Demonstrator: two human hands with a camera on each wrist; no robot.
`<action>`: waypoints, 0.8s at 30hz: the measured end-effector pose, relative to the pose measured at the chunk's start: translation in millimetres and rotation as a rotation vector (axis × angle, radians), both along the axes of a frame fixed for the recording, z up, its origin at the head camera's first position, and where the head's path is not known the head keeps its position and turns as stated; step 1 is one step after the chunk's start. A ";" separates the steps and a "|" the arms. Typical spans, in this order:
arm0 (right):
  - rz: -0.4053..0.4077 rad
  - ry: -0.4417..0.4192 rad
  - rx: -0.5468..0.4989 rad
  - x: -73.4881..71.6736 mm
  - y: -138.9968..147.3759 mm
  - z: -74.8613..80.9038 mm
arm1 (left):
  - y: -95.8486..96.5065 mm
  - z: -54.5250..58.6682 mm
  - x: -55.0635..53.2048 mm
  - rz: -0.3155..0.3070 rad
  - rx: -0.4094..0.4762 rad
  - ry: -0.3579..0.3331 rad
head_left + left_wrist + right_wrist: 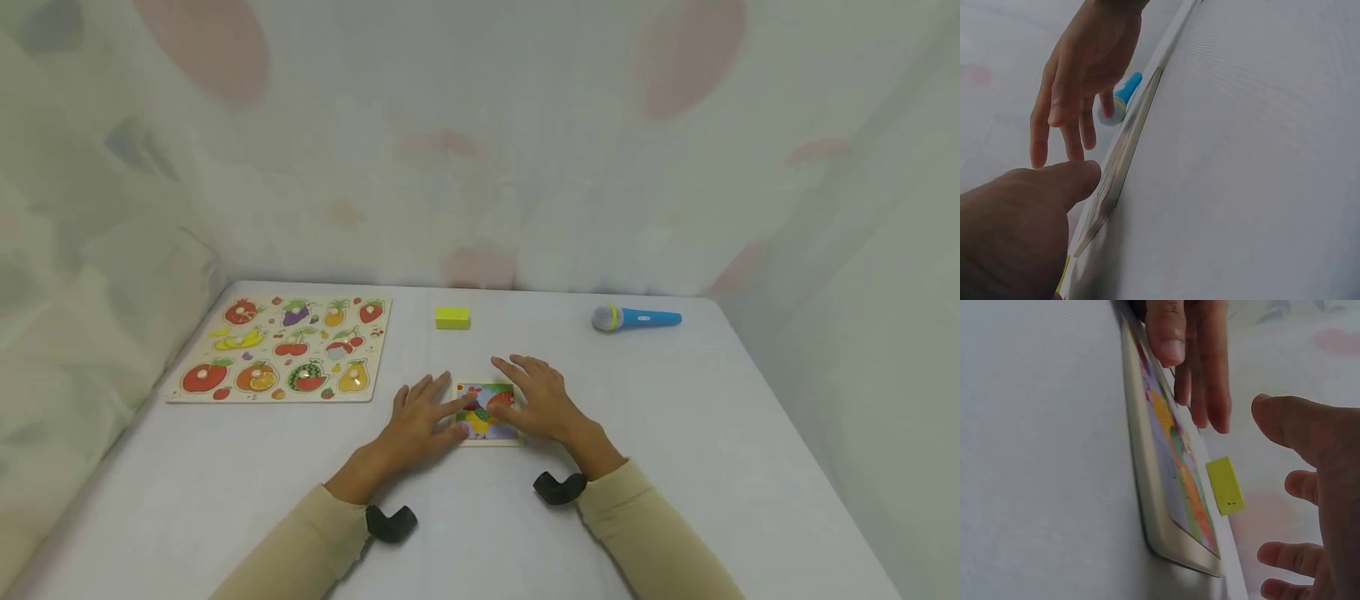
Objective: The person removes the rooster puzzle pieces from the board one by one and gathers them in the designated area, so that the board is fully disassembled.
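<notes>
Currently see small picture board (492,429) lying flat on white surface (675,433), between left grip (417,422) and right grip (546,405), both with fingers apart; cannot confirm contact; note yellow block (452,318) beyond, blue microphone (637,318) at far right, fruit puzzle board (283,371) at left.

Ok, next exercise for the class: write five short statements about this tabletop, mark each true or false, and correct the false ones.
1. The left hand and right hand are both close to the small picture board. True.
2. The small picture board stands upright on its edge. False: it lies flat on the table.
3. In the head view, the microphone lies to the right of the yellow block. True.
4. The right hand grips the microphone. False: the microphone lies on the table, away from both hands.
5. The large fruit board has several fruit pictures on it. True.
</notes>
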State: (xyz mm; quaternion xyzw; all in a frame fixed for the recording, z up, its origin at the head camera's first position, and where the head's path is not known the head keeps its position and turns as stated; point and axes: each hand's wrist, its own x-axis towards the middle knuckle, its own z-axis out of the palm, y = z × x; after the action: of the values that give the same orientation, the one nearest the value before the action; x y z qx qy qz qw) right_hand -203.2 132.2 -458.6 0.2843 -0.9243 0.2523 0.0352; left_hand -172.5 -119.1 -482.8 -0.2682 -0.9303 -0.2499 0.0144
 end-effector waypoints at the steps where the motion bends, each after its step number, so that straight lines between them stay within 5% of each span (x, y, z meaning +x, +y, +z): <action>1: 0.000 -0.006 0.003 -0.5 -0.8 -1.4 | 0.4 -0.3 0.1 -0.002 -0.004 0.002; 13: 0.032 -0.032 0.022 -2.3 -9.1 -12.1 | 1.8 0.4 4.2 0.000 -0.062 0.042; 24: 0.047 0.011 -0.011 -7.7 -19.1 -15.8 | 1.7 -1.2 3.3 0.012 -0.070 0.001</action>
State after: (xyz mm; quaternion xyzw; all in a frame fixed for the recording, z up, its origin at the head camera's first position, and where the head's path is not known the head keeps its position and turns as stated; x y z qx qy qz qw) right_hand -210.9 113.1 -474.4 0.3071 -0.9158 0.2564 0.0359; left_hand -169.1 -117.4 -484.0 -0.2631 -0.9400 -0.2171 0.0071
